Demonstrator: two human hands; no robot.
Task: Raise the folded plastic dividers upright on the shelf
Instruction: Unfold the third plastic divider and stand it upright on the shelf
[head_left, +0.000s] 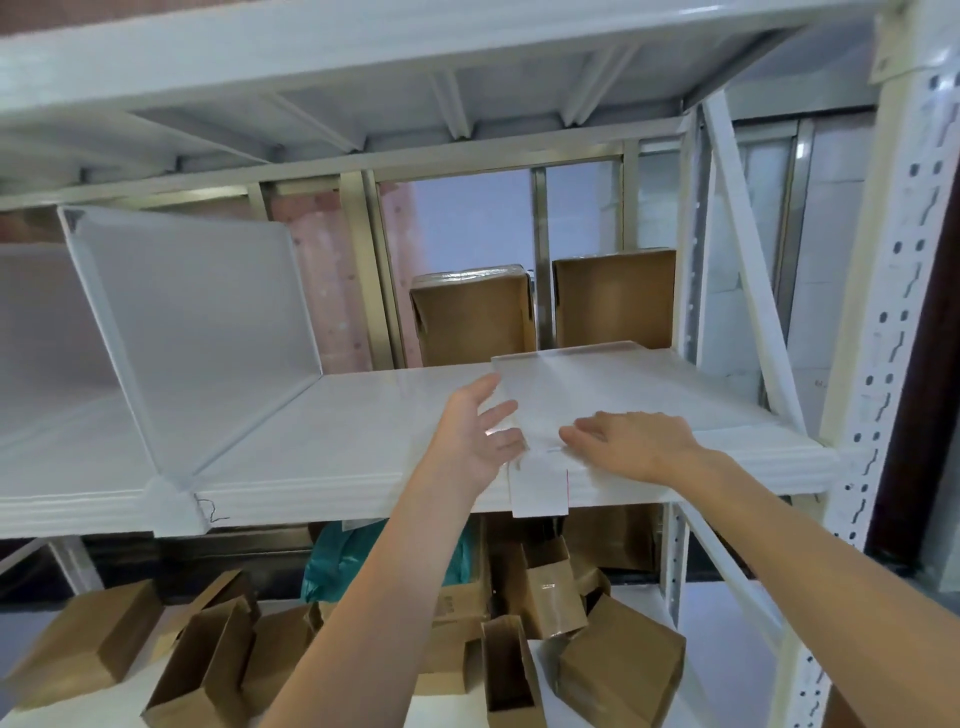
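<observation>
On the right of the shelf (337, 431) a folded divider (623, 384) lies flat. The left hand (480, 431), fingers spread, meets its near-left edge, and the right hand (634, 441) rests flat on it, fingers straight. Lifting looks about to start; next, fingers must hook under an edge.

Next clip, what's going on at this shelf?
A person is working on a white shelf with both bare hands. The left hand and the right hand rest with straight fingers on a folded plastic divider that lies flat, not yet raised. Further left, another divider already stands upright. Cardboard boxes sit behind the shelf, and more lie below it.
</observation>
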